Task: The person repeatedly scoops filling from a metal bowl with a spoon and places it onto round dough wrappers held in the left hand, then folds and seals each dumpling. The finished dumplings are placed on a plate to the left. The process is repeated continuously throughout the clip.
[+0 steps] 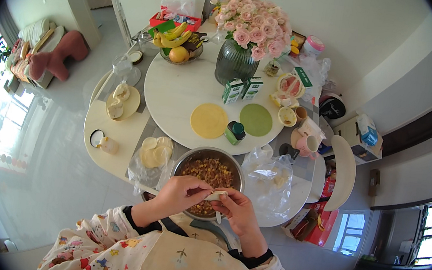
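Above a steel bowl (240, 177) of chopped filling (209, 170), my left hand (186, 193) and my right hand (234, 207) pinch a folded dumpling (216, 196) between the fingertips. The filling holds reddish-brown bits and yellow pieces like corn. Below my right hand a pale utensil handle (218, 217) pokes out; most of it is hidden. To the left of the bowl, round dumpling wrappers (153, 154) lie stacked on a plastic bag. On the right, a clear plastic bag (267, 177) covers pale items that I cannot make out.
A glass vase (236, 62) of pink roses stands on the round turntable (181, 86) behind two cartons (232, 91), a green bottle (235, 133) and a fruit bowl (181, 56). At right are a pink mug (307, 145) and cut pomelo (290, 85). A jar (109, 145) sits left.
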The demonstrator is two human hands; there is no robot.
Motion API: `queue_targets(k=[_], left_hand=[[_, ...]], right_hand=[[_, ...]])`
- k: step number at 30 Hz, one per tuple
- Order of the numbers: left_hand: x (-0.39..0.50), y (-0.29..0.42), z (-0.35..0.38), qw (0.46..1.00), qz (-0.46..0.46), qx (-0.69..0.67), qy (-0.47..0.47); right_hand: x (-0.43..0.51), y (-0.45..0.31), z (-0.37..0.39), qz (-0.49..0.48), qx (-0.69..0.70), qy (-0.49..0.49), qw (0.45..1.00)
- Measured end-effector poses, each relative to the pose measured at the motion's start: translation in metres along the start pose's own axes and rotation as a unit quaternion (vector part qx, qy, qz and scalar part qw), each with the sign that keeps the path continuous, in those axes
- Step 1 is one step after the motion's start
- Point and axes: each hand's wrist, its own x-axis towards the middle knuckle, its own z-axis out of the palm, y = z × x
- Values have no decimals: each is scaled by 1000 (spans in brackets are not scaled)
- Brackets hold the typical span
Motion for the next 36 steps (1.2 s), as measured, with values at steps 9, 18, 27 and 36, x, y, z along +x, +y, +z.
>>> queue_targets(k=[9,18,27,36], left_hand=[[-3,-1,1,989,93,112,34],[-4,-6,8,992,58,87,74],[-5,-7,13,969,150,174,97],[2,2,7,971,158,160,83]], right_hand=[[6,5,1,-5,26,26,999],[9,7,5,-9,45,32,998],[7,8,10,-43,21,31,998],[-2,3,16,-106,-47,49,992]])
